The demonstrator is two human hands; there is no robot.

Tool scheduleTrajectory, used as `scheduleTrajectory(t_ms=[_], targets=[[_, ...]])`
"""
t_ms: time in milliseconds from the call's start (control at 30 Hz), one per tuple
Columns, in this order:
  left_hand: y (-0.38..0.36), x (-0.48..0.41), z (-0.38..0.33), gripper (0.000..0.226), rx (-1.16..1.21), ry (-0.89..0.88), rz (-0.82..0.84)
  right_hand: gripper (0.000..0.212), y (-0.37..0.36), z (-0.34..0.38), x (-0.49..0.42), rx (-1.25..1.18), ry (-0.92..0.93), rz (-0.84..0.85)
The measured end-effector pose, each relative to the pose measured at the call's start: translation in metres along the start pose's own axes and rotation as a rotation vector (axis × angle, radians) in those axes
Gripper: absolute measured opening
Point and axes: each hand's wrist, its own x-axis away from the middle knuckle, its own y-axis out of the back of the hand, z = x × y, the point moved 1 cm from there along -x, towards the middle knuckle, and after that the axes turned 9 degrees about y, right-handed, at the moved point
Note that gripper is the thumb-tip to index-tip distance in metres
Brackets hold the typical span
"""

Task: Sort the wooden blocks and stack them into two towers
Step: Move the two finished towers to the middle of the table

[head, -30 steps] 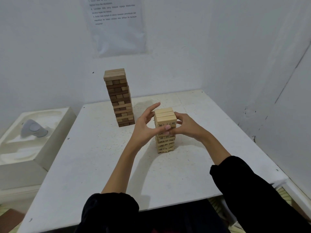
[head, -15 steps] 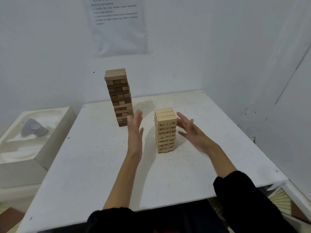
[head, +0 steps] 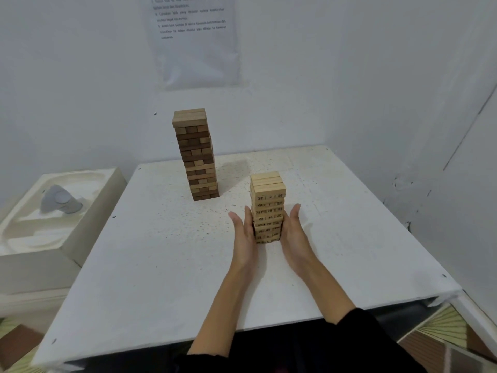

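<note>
Left hand (head: 243, 235) and right hand (head: 294, 232), fingers straight, press flat on the pale tower (head: 267, 208), mid tabletop (head: 161, 251); the dark tower (head: 196, 154) stands at eleven o'clock. I'd squeeze evenly, lightly, squaring the layers.

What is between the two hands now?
The lower half of the light numbered tower stands between the left hand and the right hand. Both flat palms seem to touch its sides. The head view shows this.

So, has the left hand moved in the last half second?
Yes. The left hand has come down and in toward the pale tower: before it was apart near the top, now it lies flat against the lower left side.
</note>
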Motion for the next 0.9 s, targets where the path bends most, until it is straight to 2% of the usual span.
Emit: scheduleTrajectory(t_ms=[233,367,433,500,600,733,767,900], targets=[[0.001,-0.002,-0.001,0.094,-0.076,0.025,-0.029,0.056,0.001,0.001,0.000,0.004,-0.034,0.048],[0.005,0.008,-0.009,0.084,-0.119,0.022,0.005,0.070,0.020,0.007,0.000,0.106,-0.045,0.109],[0.019,0.014,-0.012,0.079,-0.236,0.022,-0.041,0.074,0.038,0.015,0.000,0.245,-0.027,0.087],[0.044,0.014,-0.016,0.081,-0.465,-0.054,-0.144,0.074,0.060,0.020,-0.004,0.397,0.004,0.060],[0.068,0.007,-0.026,0.095,-0.762,-0.106,-0.137,0.086,0.080,0.016,-0.016,0.681,0.030,0.157],[0.066,-0.009,-0.026,0.109,-0.919,-0.097,-0.104,0.068,0.072,0.010,-0.028,0.831,0.029,0.280],[0.063,-0.011,-0.025,0.109,-0.957,-0.108,-0.113,0.070,0.069,0.009,-0.030,0.840,0.021,0.285],[0.055,-0.018,-0.024,0.105,-1.039,-0.206,-0.158,0.101,0.058,0.005,-0.036,0.939,0.035,0.312]])
